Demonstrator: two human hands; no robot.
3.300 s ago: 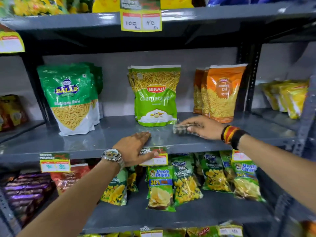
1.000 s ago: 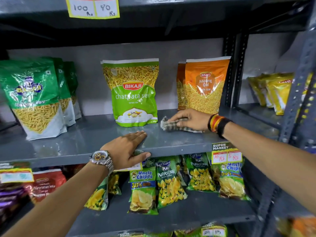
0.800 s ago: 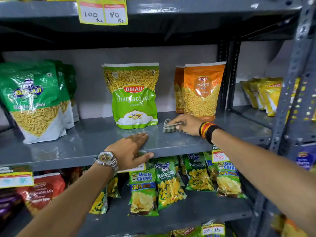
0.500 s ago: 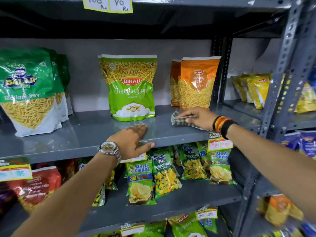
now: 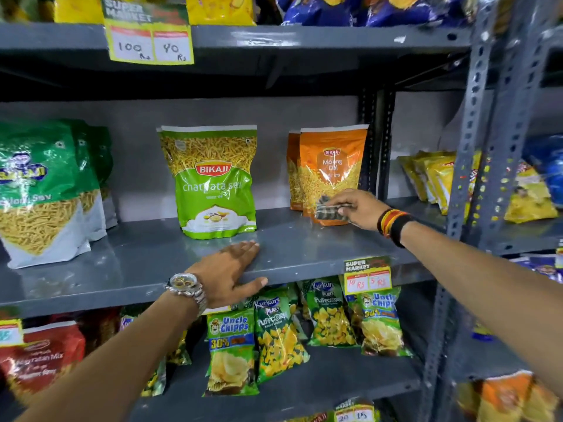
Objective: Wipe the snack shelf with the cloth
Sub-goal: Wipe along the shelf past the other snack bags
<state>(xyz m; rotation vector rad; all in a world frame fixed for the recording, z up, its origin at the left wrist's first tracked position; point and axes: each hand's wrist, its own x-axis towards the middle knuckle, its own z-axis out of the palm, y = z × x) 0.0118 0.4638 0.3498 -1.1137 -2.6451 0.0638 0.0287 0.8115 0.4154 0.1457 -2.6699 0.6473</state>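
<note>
The grey metal snack shelf (image 5: 146, 266) runs across the middle of the head view. My right hand (image 5: 358, 208) grips a small checked cloth (image 5: 327, 212), bunched and held against the foot of the orange Moong Dal packs (image 5: 332, 166), at the shelf's right end. My left hand (image 5: 231, 269) lies flat on the shelf's front edge, fingers together and thumb hooked under the lip, a metal watch on its wrist. It rests just in front of the green Bikaji pack (image 5: 213, 181).
Green Balaji sev packs (image 5: 39, 190) stand at the shelf's left. A price tag (image 5: 367, 275) hangs on the front lip. Chips and puffcorn packs (image 5: 274, 333) fill the shelf below. A perforated steel upright (image 5: 484, 166) borders the right, with yellow packs (image 5: 432, 178) beyond it.
My right hand has lifted the cloth off the shelf surface and carried it back to the base of the orange packs. My left hand has stayed in place on the front edge.
</note>
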